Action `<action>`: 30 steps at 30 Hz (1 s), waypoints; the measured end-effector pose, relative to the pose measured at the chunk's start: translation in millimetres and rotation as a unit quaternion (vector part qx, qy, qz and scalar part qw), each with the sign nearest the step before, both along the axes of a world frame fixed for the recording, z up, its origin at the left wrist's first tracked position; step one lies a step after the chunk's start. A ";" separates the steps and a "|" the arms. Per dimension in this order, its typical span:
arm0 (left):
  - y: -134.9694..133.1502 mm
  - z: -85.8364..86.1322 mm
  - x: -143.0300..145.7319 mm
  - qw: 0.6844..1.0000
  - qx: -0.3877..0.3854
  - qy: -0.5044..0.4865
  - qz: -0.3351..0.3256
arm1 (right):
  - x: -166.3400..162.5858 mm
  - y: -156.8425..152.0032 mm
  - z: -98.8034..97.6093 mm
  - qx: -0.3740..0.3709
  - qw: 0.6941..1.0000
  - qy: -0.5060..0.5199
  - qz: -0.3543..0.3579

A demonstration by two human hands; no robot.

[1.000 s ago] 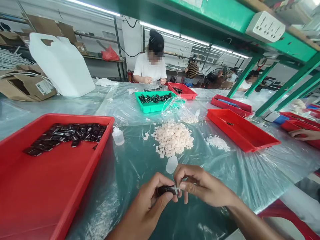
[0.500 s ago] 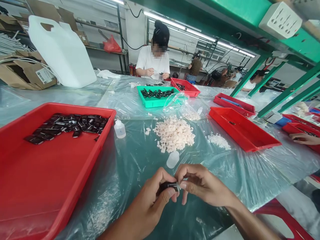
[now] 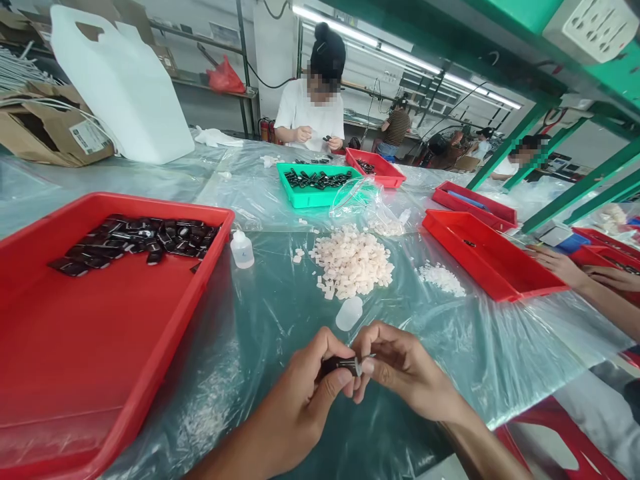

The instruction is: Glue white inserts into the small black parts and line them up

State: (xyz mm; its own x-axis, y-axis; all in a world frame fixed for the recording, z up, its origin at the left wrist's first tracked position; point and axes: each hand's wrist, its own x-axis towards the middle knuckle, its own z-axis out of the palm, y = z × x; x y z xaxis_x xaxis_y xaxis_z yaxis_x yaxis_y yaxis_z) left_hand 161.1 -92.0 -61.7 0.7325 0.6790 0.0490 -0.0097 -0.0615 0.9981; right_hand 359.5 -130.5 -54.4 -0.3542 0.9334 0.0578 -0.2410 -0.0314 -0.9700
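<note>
My left hand (image 3: 313, 387) is closed around a small glossy black part (image 3: 339, 364), gripping it between thumb and fingers. A pale, translucent edge shows at the part's right end. There my right hand (image 3: 400, 370) pinches a thin translucent piece (image 3: 369, 357) between thumb and forefinger; most of it is hidden by the fingertips. Just beyond the hands lies a round translucent disc or lid (image 3: 349, 313). Behind it is a heap of small cream-coloured pieces (image 3: 354, 262).
At left stands a large red tray (image 3: 165, 373) with many black parts. Near it is a small white bottle (image 3: 242, 251). White bits (image 3: 441, 279) lie by a red tray (image 3: 493, 257) at right. A green tray (image 3: 313, 198) sits before a seated person (image 3: 310, 117). Another person's arm (image 3: 575, 273) reaches in at right.
The right fingertips have shifted slightly at the part's end, and the thin translucent piece now shows above the thumb. Another person's arm has come in at right. The view has tilted slightly.
</note>
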 end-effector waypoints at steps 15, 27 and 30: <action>0.3 2.0 -3.6 0.999 0.011 0.013 -0.037 | 4.4 -3.4 -5.1 -0.012 0.999 -0.031 -0.007; -5.3 -8.6 -3.1 1.000 -0.001 -0.011 -0.011 | -9.7 -17.6 -5.2 0.006 0.994 -0.058 -0.087; -4.3 -9.9 -2.6 1.000 0.006 -0.009 -0.009 | -10.4 -16.5 -8.0 -0.002 0.995 -0.047 -0.090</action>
